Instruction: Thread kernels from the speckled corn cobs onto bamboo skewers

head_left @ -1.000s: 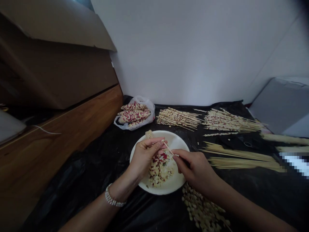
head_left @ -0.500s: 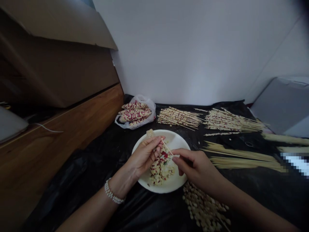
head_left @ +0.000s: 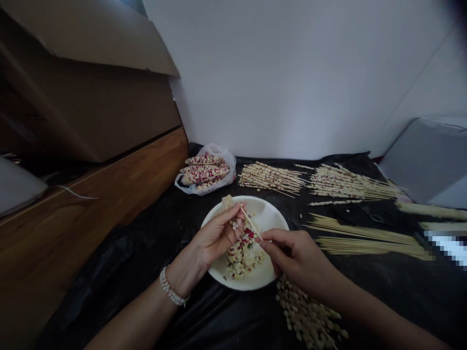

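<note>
Over a white bowl (head_left: 273,217) of loose corn kernels (head_left: 245,260), my left hand (head_left: 221,233) pinches near the upper end of a thin wooden skewer (head_left: 251,222). A few kernels lie in its curled fingers. My right hand (head_left: 288,249) grips the skewer's lower end between thumb and fingers, at the bowl's right side. A pale piece of cob (head_left: 227,200) shows at the bowl's far rim, behind my left hand. Whether a kernel sits on the skewer's tip is too small to tell.
Behind the bowl, a plastic bag (head_left: 229,160) holds speckled corn cobs (head_left: 206,172). Kernel-covered skewers (head_left: 268,176) lie beside it, with another pile (head_left: 337,182) farther right. Bare skewers (head_left: 365,238) rest on the black sheet (head_left: 146,262). More kernel-covered sticks (head_left: 308,311) lie near the front.
The skewer's upper end and my left fingertips have shifted slightly left and up. My left hand has opened a little, showing more kernels in its fingers.
</note>
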`<state>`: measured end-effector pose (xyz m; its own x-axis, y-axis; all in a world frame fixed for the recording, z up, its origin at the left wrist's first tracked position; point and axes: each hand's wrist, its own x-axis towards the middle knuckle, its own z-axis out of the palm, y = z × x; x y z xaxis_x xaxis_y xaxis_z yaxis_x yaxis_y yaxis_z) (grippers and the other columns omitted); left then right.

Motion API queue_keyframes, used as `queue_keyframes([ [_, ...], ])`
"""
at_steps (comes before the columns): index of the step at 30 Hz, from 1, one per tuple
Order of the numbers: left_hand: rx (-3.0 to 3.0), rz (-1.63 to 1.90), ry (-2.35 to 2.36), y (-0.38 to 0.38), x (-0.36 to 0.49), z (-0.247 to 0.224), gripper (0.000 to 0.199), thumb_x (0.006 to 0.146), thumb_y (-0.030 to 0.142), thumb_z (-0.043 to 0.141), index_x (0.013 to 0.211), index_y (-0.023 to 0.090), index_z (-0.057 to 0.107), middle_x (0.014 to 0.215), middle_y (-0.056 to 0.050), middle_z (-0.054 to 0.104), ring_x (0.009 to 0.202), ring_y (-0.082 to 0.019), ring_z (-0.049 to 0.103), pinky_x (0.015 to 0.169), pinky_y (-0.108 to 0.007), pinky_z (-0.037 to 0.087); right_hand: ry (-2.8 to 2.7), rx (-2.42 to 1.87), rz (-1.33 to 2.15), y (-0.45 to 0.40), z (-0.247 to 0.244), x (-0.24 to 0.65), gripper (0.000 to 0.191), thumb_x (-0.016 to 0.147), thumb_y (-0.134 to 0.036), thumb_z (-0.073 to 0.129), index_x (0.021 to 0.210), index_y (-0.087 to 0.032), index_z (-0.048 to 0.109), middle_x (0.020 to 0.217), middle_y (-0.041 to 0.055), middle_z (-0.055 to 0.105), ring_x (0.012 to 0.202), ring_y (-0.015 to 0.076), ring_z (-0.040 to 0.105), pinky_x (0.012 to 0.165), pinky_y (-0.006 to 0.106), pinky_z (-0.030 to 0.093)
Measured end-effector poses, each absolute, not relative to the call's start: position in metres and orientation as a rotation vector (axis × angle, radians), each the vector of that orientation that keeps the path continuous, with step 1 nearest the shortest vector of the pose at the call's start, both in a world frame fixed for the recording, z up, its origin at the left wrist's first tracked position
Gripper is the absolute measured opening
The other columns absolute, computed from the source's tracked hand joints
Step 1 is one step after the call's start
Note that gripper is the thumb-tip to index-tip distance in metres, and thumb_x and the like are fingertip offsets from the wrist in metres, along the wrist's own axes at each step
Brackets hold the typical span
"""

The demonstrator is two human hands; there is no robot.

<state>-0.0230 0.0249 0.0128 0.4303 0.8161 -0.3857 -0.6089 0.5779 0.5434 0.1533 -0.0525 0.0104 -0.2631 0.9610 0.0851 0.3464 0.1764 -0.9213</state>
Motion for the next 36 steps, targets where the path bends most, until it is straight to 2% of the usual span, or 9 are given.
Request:
queue_keyframes([
  [10, 0.409, 0.762, 0.723, 0.009, -0.013, 0.007, 0.010, 0.083, 0.004, 0.061, 0.089, 0.005, 0.069, 0.078, -0.006, 0.070, 0.066, -0.008, 0.065, 0.063, -0.013, 0.053, -1.763, -1.269, 0.950, -0.046, 0.005, 0.155, 0.027, 0.093, -0.036, 0.048, 0.095, -0.020, 0.069, 0.055, -0.0049, 0.054, 0.051, 0.0102, 0.048, 0.050, 0.023, 0.037],
  [14, 0.381, 0.786, 0.641, 0.012, -0.016, 0.011, 0.018, 0.089, 0.013, 0.052, 0.093, 0.005, 0.068, 0.086, -0.012, 0.072, 0.079, -0.014, 0.069, 0.078, -0.022, 0.056, -1.928, -1.267, 0.661, -0.040, 0.011, 0.165, 0.026, 0.094, -0.031, 0.045, 0.089, -0.020, 0.068, 0.069, -0.0010, 0.064, 0.061, 0.0117, 0.055, 0.061, 0.025, 0.041],
  [17, 0.431, 0.777, 0.556, 0.017, -0.022, 0.014, 0.034, 0.073, -0.006, 0.044, 0.099, 0.002, 0.066, 0.100, -0.016, 0.071, 0.103, -0.021, 0.067, 0.096, -0.029, 0.051, -2.031, -1.296, 0.396, -0.035, 0.013, 0.175, 0.027, 0.095, -0.028, 0.041, 0.088, -0.019, 0.066, 0.086, 0.0047, 0.068, 0.078, 0.0160, 0.060, 0.072, 0.029, 0.043],
  [20, 0.511, 0.786, 0.554, 0.019, -0.025, 0.012, 0.058, 0.058, -0.017, 0.037, 0.105, 0.004, 0.064, 0.111, -0.015, 0.070, 0.117, -0.022, 0.060, 0.104, -0.029, 0.045, -2.103, -1.300, 0.289, -0.032, 0.012, 0.183, 0.028, 0.096, -0.027, 0.039, 0.092, -0.019, 0.065, 0.090, 0.0058, 0.067, 0.081, 0.0167, 0.060, 0.073, 0.031, 0.044],
  [22, 0.545, 0.794, 0.564, 0.018, -0.025, 0.009, 0.057, 0.062, -0.018, 0.039, 0.107, 0.007, 0.064, 0.114, -0.014, 0.069, 0.120, -0.022, 0.058, 0.105, -0.028, 0.044, -2.133, -1.299, 0.270, -0.031, 0.013, 0.185, 0.028, 0.096, -0.026, 0.039, 0.092, -0.019, 0.065, 0.087, 0.0050, 0.067, 0.079, 0.0161, 0.059, 0.071, 0.031, 0.043],
  [26, 0.620, 0.823, 0.561, 0.017, -0.023, 0.006, 0.038, 0.075, -0.011, 0.051, 0.105, 0.006, 0.066, 0.115, -0.016, 0.069, 0.118, -0.022, 0.060, 0.103, -0.026, 0.046, -2.137, -1.287, 0.282, -0.032, 0.019, 0.187, 0.028, 0.096, -0.026, 0.040, 0.095, -0.020, 0.067, 0.086, 0.0042, 0.067, 0.078, 0.0153, 0.060, 0.070, 0.030, 0.043],
  [31, 0.567, 0.817, 0.630, 0.018, -0.021, 0.008, 0.021, 0.086, 0.002, 0.054, 0.104, 0.003, 0.066, 0.105, -0.017, 0.071, 0.103, -0.018, 0.068, 0.087, -0.016, 0.053, -2.135, -1.320, 0.265, -0.033, 0.029, 0.194, 0.028, 0.096, -0.027, 0.041, 0.099, -0.020, 0.068, 0.083, 0.0030, 0.067, 0.076, 0.0149, 0.061, 0.068, 0.029, 0.044],
  [33, 0.504, 0.823, 0.656, 0.019, -0.021, 0.009, 0.020, 0.091, 0.011, 0.051, 0.102, 0.003, 0.066, 0.104, -0.018, 0.071, 0.101, -0.019, 0.069, 0.085, -0.019, 0.055, -2.147, -1.321, 0.246, -0.032, 0.032, 0.198, 0.029, 0.096, -0.027, 0.041, 0.102, -0.021, 0.069, 0.088, 0.0037, 0.069, 0.079, 0.0154, 0.062, 0.071, 0.030, 0.046],
  [36, 0.452, 0.815, 0.670, 0.020, -0.022, 0.010, 0.024, 0.093, 0.017, 0.048, 0.104, 0.002, 0.064, 0.109, -0.021, 0.069, 0.108, -0.024, 0.066, 0.093, -0.030, 0.054, -2.172, -1.370, 0.198, -0.031, 0.035, 0.206, 0.029, 0.095, -0.028, 0.042, 0.102, -0.022, 0.070, 0.094, 0.0039, 0.072, 0.081, 0.0168, 0.065, 0.073, 0.031, 0.047],
])
